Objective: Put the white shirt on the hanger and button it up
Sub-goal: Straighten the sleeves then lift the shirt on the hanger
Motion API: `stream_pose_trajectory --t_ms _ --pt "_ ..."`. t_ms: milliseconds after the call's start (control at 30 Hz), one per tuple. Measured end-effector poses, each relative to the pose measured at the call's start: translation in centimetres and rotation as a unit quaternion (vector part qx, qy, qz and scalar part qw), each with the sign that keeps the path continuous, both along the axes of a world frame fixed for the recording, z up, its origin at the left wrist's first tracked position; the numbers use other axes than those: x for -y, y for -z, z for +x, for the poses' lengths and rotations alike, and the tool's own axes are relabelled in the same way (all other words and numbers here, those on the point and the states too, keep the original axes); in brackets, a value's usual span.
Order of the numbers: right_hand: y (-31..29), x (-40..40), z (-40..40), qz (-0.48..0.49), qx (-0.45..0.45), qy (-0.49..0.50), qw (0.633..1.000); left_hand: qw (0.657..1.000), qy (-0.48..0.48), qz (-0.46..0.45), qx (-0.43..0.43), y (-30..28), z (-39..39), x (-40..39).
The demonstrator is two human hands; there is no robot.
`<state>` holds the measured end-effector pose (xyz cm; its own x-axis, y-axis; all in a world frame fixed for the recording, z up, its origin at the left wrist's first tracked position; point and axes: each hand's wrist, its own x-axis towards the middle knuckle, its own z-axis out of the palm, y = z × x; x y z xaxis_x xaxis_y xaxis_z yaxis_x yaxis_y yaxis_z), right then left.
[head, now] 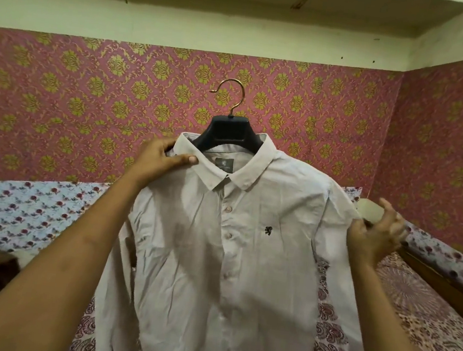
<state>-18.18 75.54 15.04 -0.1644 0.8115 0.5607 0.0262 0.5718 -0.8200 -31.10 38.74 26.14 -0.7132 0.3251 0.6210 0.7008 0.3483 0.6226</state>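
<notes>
Forearms framed the white shirt [216, 245], which hung on the dark hanger [230, 135], held up over the bed [412, 297] with its hook [229, 94] free of any rail. Left hand [159, 161] pinched the collar and shoulder; right hand [373, 237] stood loosely curled at the other shoulder, whether gripping cloth could not be told. Placket looked buttoned below the collar. Risk judged: support rested on one pinch, so a loosened grip could tip the hanger and slide a shoulder off

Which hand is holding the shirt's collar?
The left hand pinches the white shirt at its collar. The right hand is off by the shoulder, fingers loosely curled.
</notes>
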Motion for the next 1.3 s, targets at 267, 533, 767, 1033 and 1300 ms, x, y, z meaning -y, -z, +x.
stream_pose_trajectory --t_ms 267,533,767,1033,1300 --pt "-8.2 7.0 -3.3 0.283 0.167 -0.214 0.920 0.998 0.046 -0.028 0.035 -0.1 0.1 -0.9" --pt "-7.3 7.7 -3.4 0.248 0.201 -0.152 0.935 0.991 0.013 -0.125 0.035 0.6 -0.1 0.7" --pt "-8.0 7.3 -2.8 0.271 0.189 -0.084 0.940 0.979 -0.050 -0.146 0.134 4.2 -1.7 5.4" --pt "-8.5 6.2 -1.8 0.249 0.195 -0.091 0.944 0.897 -0.196 -0.341 0.200 7.6 -3.6 9.5" --pt "-8.0 6.2 -1.4 0.245 0.190 -0.094 0.946 0.968 -0.015 -0.164 0.189 4.3 -2.2 6.0"
